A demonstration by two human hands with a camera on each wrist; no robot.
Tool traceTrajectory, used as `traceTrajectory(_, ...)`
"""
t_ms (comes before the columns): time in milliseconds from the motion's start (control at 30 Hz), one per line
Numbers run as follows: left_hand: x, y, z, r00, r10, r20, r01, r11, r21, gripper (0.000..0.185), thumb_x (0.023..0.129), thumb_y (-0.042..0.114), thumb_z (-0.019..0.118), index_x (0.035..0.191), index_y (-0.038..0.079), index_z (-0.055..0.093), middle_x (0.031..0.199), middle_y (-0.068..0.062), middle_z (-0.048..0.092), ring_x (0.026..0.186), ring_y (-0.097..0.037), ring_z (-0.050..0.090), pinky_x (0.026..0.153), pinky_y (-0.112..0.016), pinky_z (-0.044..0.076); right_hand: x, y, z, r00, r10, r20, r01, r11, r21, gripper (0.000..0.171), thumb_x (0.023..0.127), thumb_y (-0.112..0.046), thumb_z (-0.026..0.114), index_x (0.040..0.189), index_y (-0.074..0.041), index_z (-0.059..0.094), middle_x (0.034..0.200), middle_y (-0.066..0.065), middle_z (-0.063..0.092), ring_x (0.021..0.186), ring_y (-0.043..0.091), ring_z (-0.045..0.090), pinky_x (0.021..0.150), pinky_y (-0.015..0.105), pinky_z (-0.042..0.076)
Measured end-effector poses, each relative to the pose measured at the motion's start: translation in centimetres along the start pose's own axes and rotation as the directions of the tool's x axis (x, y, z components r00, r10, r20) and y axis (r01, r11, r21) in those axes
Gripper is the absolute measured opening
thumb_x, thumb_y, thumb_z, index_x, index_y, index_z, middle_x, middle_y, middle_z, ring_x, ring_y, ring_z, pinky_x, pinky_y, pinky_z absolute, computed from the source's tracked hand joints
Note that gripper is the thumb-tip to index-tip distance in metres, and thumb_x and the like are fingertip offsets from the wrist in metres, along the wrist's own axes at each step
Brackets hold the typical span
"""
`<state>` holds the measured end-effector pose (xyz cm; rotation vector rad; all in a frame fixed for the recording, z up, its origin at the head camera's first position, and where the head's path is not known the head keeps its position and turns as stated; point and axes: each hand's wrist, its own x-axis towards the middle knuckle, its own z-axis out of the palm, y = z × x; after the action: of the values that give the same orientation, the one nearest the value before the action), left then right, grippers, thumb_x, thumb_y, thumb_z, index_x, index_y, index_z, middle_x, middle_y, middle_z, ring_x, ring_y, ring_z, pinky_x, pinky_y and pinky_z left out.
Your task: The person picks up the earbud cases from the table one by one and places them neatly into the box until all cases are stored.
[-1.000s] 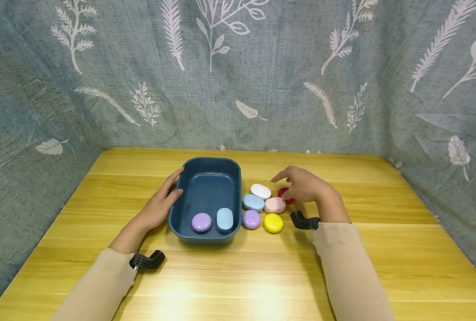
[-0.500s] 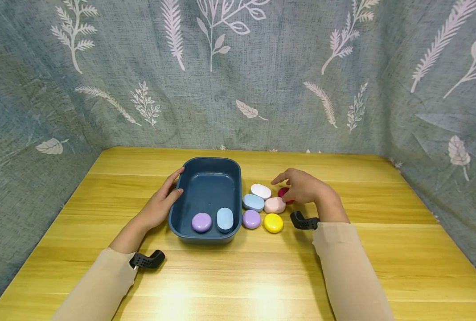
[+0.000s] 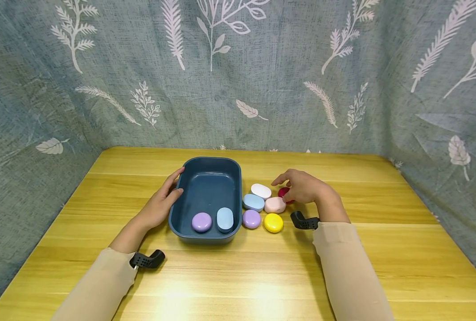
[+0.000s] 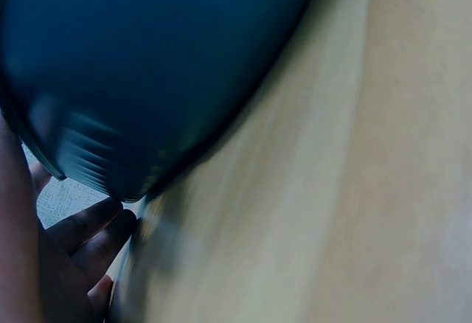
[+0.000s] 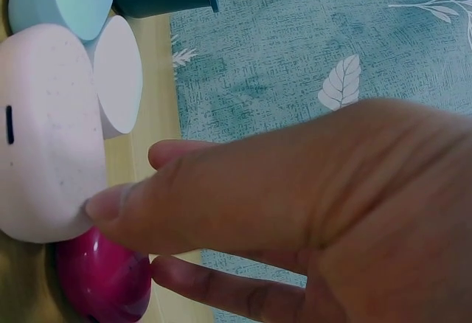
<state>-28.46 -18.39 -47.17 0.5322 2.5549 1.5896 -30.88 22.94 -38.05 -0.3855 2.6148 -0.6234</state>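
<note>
Dark blue plastic tub (image 3: 211,178) at centre frame — rounded-rectangle, smooth matte walls. Inside, at its near end: one round lilac case (image 3: 201,222) and one oblong pale blue case (image 3: 224,219), side by side.

Left hand (image 3: 159,203) lies flat against the tub's left wall, fingers straight, thumb on the rim; nothing gripped. The left wrist view shows the tub's outer wall and the fingertips (image 4: 88,223) at its base, blurred.

Right of the tub, a tight cluster of smooth pebble-shaped cases: white oval (image 3: 260,191), light blue (image 3: 253,202), speckled pink (image 3: 274,205), purple (image 3: 251,219), yellow (image 3: 273,222). A glossy magenta case (image 3: 283,192) sits at the cluster's right edge, half hidden by the right hand (image 3: 302,186). Right hand is over it with fingers loosely curved; the right wrist view shows the thumb touching the pink case and a finger at the magenta case — no closed grip visible.

Surface (image 3: 342,267): yellow wood-grain laminate, glare near the lower edge. Grey-blue woven cloth (image 3: 286,67) with white leaf prints fills the background on three sides.
</note>
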Motion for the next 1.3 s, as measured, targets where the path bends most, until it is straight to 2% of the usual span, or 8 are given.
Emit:
traceTrajectory(133,0.0,0.0,0.0,1.000,0.004,0.000,-0.004,1.000,0.005,0.059,0.113,0.029,0.039,0.166,0.039,0.015,0.169,-0.021,0.026,0.156,-0.043,0.027,0.120,-0.068,0.031,-0.1,0.1,0.0,1.000,-0.009,0.000,0.009,1.000,-0.002,0.051,0.090,0.001,0.071,0.139,-0.010,0.067,0.128,0.017,0.067,0.097,0.024,0.057,0.087,0.035,0.050)
traceTrajectory(367,0.0,0.0,0.0,1.000,-0.007,-0.007,0.007,1.000,-0.001,0.058,0.113,0.030,0.040,0.165,0.042,0.017,0.169,-0.018,0.026,0.157,-0.040,0.027,0.121,-0.066,0.031,-0.2,0.4,-0.1,1.000,-0.016,-0.005,0.016,1.000,-0.009,0.050,0.089,0.002,0.070,0.139,-0.009,0.067,0.131,0.018,0.066,0.099,0.025,0.058,0.089,0.036,0.051)
traceTrajectory(700,0.0,0.2,-0.1,1.000,0.001,-0.010,-0.001,1.000,-0.007,0.059,0.113,0.029,0.040,0.166,0.040,0.018,0.166,-0.023,0.031,0.153,-0.043,0.033,0.119,-0.066,0.032,-0.2,0.8,-0.1,1.000,-0.014,0.008,0.014,1.000,0.015,0.051,0.085,0.005,0.069,0.135,-0.005,0.068,0.125,0.019,0.069,0.092,0.024,0.058,0.081,0.031,0.050)
traceTrajectory(833,0.0,0.2,0.0,1.000,-0.002,-0.008,0.002,1.000,-0.010,0.059,0.113,0.029,0.041,0.165,0.041,0.018,0.167,-0.022,0.030,0.154,-0.042,0.031,0.120,-0.066,0.031,0.0,1.0,0.0,1.000,-0.015,0.009,0.014,1.000,0.021,0.051,0.083,0.004,0.070,0.133,-0.004,0.069,0.125,0.018,0.068,0.091,0.023,0.057,0.077,0.028,0.049)
traceTrajectory(1300,0.0,0.1,-0.1,1.000,-0.014,-0.003,0.014,1.000,0.006,0.059,0.113,0.029,0.039,0.165,0.042,0.016,0.168,-0.021,0.028,0.155,-0.043,0.030,0.119,-0.067,0.033,0.6,1.5,0.4,1.000,0.020,0.011,-0.020,1.000,0.017,0.047,0.082,-0.001,0.076,0.128,-0.009,0.073,0.123,0.014,0.068,0.100,0.026,0.057,0.086,0.033,0.049)
